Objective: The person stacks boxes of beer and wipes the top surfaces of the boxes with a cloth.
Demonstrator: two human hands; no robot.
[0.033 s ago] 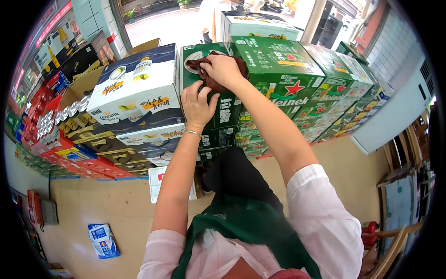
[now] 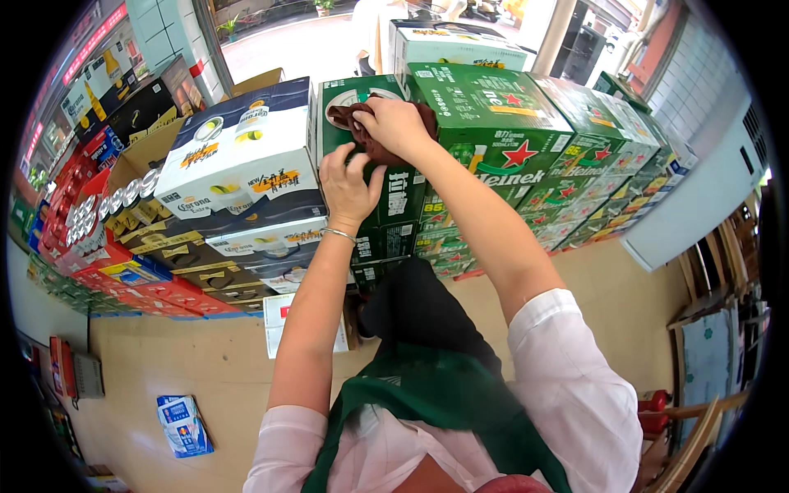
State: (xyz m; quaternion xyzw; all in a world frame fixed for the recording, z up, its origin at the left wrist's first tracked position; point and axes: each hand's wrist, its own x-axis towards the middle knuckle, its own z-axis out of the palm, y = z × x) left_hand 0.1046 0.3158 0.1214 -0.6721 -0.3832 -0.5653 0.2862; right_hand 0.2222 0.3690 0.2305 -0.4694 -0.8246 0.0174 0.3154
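Note:
My right hand (image 2: 396,128) is closed on a crumpled dark brown cloth (image 2: 375,148), pressing it against the top of a dark green beer carton (image 2: 335,92). Just to the left and nearer to me, my left hand (image 2: 348,186) rests at the same carton's near edge, its fingers apart and slightly bent, with a bangle round the wrist. Its fingertips come close to the cloth. A white and navy beer carton (image 2: 238,148) stands directly left of the green one, and a brighter green carton with a red star (image 2: 493,107) stands directly right.
Stacked cartons run to both sides, with an open brown box of cans (image 2: 131,193) at left. Behind stands another white carton (image 2: 460,49). A small white box (image 2: 306,337) sits on the floor by my leg; a flattened blue and white package (image 2: 184,426) lies farther left.

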